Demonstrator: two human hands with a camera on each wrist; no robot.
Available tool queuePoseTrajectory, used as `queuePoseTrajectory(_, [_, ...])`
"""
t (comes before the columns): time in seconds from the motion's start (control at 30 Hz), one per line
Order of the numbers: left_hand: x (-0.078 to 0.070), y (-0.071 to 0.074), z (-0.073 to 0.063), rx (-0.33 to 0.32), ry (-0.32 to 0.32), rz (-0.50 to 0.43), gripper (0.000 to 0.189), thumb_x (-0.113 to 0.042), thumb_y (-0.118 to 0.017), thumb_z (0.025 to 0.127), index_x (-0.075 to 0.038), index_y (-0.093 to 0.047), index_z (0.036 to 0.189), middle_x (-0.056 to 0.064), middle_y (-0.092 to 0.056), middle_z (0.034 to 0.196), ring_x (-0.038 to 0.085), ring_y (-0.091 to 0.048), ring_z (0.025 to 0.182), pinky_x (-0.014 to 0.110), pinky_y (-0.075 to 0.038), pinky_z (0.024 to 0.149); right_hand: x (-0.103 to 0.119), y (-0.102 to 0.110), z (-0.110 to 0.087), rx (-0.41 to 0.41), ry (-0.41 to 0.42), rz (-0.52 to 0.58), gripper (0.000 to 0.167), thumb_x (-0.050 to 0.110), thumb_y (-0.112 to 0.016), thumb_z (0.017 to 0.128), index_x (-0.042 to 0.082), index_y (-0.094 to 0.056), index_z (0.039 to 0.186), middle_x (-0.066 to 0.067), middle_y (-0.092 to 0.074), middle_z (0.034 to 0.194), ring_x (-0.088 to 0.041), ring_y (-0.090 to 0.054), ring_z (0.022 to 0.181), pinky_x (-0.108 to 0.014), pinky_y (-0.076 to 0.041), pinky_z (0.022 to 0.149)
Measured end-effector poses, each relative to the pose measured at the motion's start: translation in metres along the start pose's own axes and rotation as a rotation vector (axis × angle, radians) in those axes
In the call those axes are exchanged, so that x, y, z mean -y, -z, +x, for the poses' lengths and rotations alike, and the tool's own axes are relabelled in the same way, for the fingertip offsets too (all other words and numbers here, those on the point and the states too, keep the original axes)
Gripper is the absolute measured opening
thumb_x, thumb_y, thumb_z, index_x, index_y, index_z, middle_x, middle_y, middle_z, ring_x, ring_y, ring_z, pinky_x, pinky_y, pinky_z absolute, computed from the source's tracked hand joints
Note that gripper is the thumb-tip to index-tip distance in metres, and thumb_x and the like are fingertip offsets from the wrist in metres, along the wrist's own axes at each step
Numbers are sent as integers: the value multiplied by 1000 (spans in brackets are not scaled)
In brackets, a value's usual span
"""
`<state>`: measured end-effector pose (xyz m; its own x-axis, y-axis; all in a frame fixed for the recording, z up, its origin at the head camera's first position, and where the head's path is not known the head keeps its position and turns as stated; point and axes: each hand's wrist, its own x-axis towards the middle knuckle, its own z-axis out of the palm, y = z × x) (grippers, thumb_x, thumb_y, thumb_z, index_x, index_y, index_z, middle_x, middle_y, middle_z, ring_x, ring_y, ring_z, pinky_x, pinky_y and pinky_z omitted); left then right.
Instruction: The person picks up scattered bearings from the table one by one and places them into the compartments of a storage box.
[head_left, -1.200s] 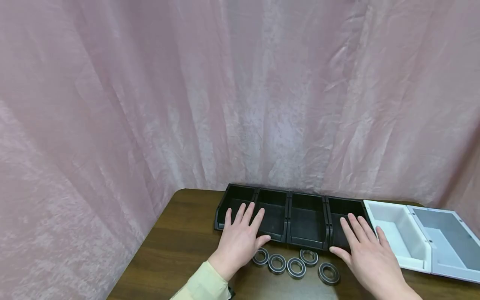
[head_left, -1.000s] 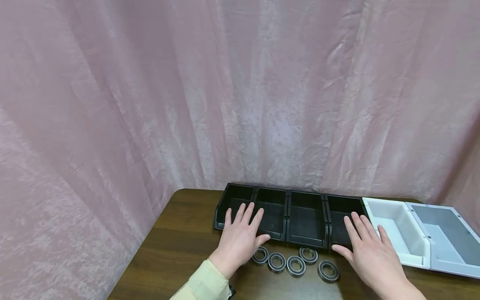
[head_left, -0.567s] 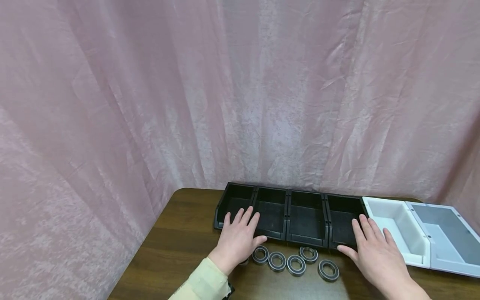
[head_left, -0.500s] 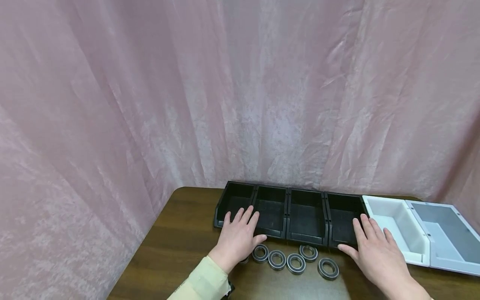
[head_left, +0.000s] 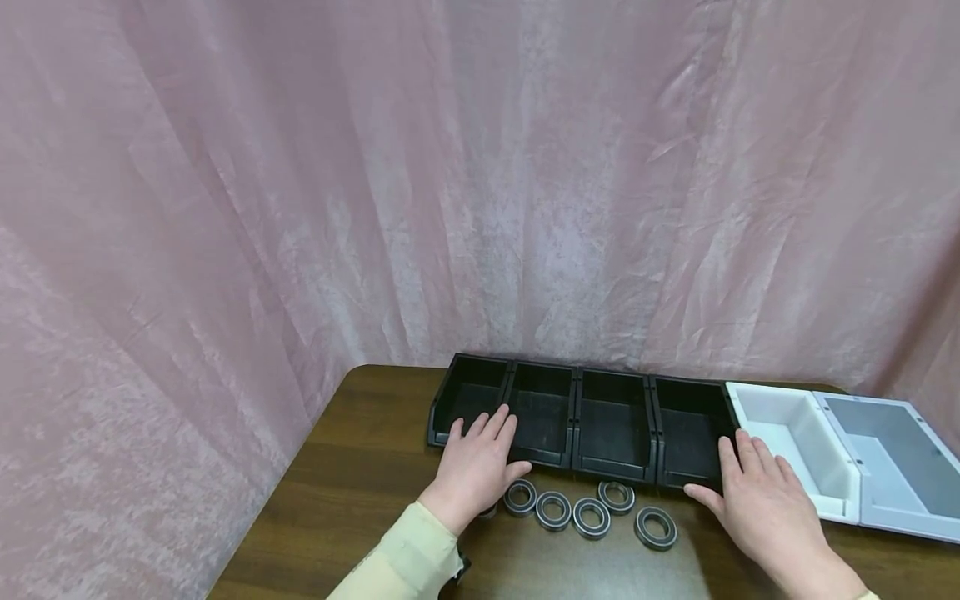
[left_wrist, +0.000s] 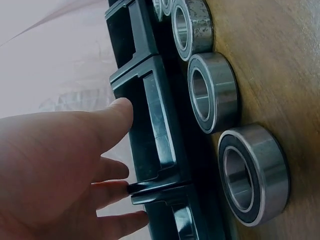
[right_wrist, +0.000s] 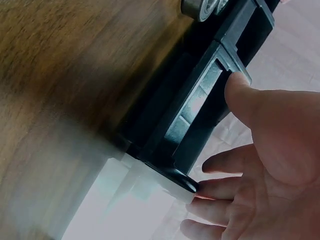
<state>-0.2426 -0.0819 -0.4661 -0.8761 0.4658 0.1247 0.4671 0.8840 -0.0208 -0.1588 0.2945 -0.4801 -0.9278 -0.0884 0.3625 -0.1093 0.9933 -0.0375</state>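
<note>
Several steel ball bearings [head_left: 656, 544] lie loose on the wooden table in front of a row of black bins [head_left: 616, 472]. My left hand [head_left: 472, 471] is spread over the front of the two leftmost bins, holding nothing. Part of another bearing peeks out beside its wrist. In the left wrist view, a large bearing [left_wrist: 273, 175] stands out below the bins, apart from the fingers. My right hand [head_left: 765, 510] reaches with straight fingers over the front edge where the rightmost black bin meets a white bin [head_left: 843, 500]. In the right wrist view, its fingertips [right_wrist: 215, 187] are at that corner; contact is uncertain.
Right of the white bin is a pale grey bin [head_left: 911, 521]. Behind the row hangs a pink curtain [head_left: 555, 208]. The wooden table [head_left: 352, 475] extends to the left with a rounded back corner.
My right hand has shifted right, from over the rightmost black bin toward the white bin. The left hand has barely moved. The bins and bearings sit slightly higher in the head view.
</note>
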Motion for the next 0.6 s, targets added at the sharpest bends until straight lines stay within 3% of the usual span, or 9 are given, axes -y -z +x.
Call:
queuePoseTrajectory(0.2, [0,1,3,-37,-6,17,73,-59,-67,106,-13,-56,162,8,-50,170,36,-49,155,67,-42,121,-5,-3,-2,-83,37,6,84,43,-88,86,-22,-61,132,-48,-55,141,-63,-55,132,-71,-47,110])
queuePoseTrajectory(0.6, [4,0,1,-36,29,25,72,-53,-73,105,-12,-57,161,8,-52,168,36,-49,154,66,-44,120,-5,-5,4,-39,77,48,83,42,-91,86,-21,-63,132,-49,-52,145,-63,-52,137,-67,-46,113])
